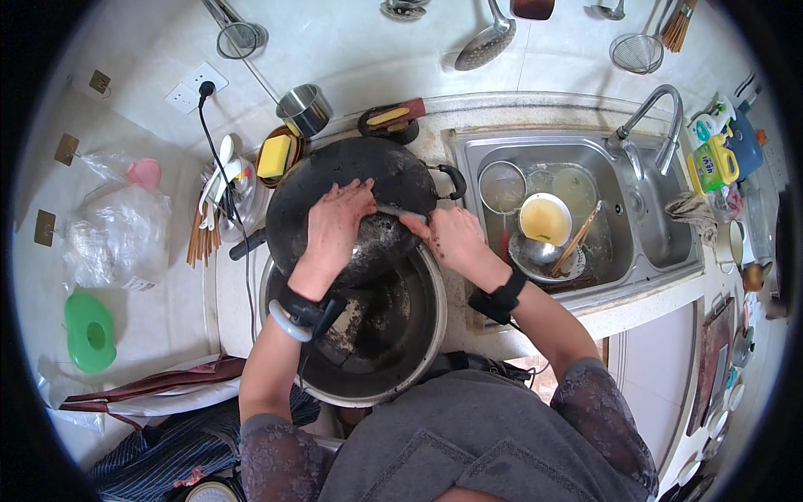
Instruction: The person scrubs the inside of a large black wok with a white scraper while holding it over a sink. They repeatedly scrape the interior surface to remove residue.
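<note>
A blackened wok (376,166) is tilted with its sooty outer side up, over a large metal basin (441,314). My left hand (339,219) lies flat on that surface, fingers stretched out. My right hand (458,237) grips a thin metal blade (399,212), laid against the wok; its handle is hidden in my fist. The blade's other end reaches my left thumb side. Beneath my right thumb the wok's surface looks scraped and shiny. A loop handle (453,182) juts out at the wok's right, and a straight handle (246,245) shows at the left.
On the right, a steel sink (618,232) holds bowls, a strainer (502,187) and chopsticks in water, below a faucet (670,125). A yellow sponge (274,157) and spoons (226,163) stand behind at left. A black power cord (210,135) hangs beside the wok.
</note>
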Demonstrator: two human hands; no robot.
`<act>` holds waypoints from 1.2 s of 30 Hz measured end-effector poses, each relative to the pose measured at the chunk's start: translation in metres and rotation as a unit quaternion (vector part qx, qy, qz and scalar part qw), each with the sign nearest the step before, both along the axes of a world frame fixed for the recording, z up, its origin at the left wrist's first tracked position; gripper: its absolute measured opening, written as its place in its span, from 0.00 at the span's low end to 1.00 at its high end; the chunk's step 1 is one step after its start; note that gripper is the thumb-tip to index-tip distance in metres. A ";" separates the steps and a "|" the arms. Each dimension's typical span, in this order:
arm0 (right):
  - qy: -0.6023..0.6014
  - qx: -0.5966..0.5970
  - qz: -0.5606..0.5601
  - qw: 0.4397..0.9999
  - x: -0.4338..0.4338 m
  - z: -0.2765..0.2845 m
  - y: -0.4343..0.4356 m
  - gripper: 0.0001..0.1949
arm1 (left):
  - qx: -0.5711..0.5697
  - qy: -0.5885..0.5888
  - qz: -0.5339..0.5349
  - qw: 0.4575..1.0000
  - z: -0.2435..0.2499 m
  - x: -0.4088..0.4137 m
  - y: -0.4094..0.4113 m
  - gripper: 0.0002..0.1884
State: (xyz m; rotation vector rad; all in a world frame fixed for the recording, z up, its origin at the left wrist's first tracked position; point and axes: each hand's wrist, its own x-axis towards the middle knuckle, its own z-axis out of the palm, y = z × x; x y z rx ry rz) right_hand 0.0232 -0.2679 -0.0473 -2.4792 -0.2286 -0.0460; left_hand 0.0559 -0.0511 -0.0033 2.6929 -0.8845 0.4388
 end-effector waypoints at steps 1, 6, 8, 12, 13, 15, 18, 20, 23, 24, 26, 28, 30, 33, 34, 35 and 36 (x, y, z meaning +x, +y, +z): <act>0.007 -0.011 0.004 1.000 -0.003 0.003 -0.001 0.36 | 0.013 -0.013 -0.008 1.000 -0.002 0.000 0.002 0.16; 0.001 -0.002 -0.006 1.000 0.007 -0.002 -0.002 0.36 | -0.024 0.032 0.025 0.999 0.011 0.001 -0.007 0.12; -0.031 -0.004 -0.001 1.000 0.003 -0.010 -0.001 0.37 | -0.025 0.030 0.022 0.999 0.012 -0.001 -0.007 0.11; 0.037 -0.024 0.014 0.999 0.002 0.015 0.000 0.37 | -0.007 -0.025 0.004 1.000 -0.003 -0.001 0.005 0.12; 0.025 -0.017 0.007 1.000 0.007 0.013 -0.001 0.37 | -0.006 0.018 0.027 0.999 0.005 0.000 -0.002 0.12; 0.008 -0.012 0.000 1.000 0.008 0.006 0.000 0.37 | -0.003 0.101 0.078 0.992 0.026 -0.002 -0.015 0.13; 0.012 -0.021 0.007 1.000 0.002 0.005 0.001 0.38 | -0.019 0.029 0.026 0.999 0.007 -0.003 -0.004 0.14; 0.038 -0.030 0.019 0.999 -0.001 0.015 0.000 0.38 | -0.026 0.003 0.015 1.000 -0.005 -0.005 0.005 0.15; 0.007 -0.023 0.006 1.000 0.012 0.007 -0.001 0.39 | -0.029 0.019 0.052 0.998 0.009 -0.001 -0.007 0.14; 0.006 -0.020 0.006 1.000 0.011 0.006 0.000 0.39 | -0.015 0.032 0.046 0.998 0.015 0.001 -0.008 0.14; 0.005 -0.014 0.007 1.000 0.008 0.005 0.000 0.39 | -0.009 0.029 0.034 0.999 0.010 -0.003 -0.004 0.16; 0.008 -0.032 0.016 0.999 0.003 0.005 -0.001 0.39 | -0.009 0.014 0.025 1.000 0.004 -0.004 0.001 0.16; 0.015 -0.040 0.017 0.999 0.005 0.006 -0.001 0.39 | -0.021 -0.005 0.017 1.000 -0.006 -0.007 0.001 0.17; 0.015 -0.037 0.009 0.999 0.012 0.005 0.001 0.39 | -0.024 0.039 0.033 0.998 0.004 0.002 0.000 0.17; 0.006 -0.035 0.007 0.999 0.012 0.000 0.002 0.39 | -0.037 0.052 0.036 0.997 0.007 0.000 -0.002 0.15; -0.003 -0.033 0.005 0.999 0.011 -0.003 0.002 0.39 | -0.049 0.065 0.040 0.996 0.010 -0.003 -0.005 0.12; -0.011 -0.039 0.011 0.999 0.009 -0.002 0.002 0.39 | -0.060 0.075 0.044 0.994 0.013 -0.003 -0.006 0.10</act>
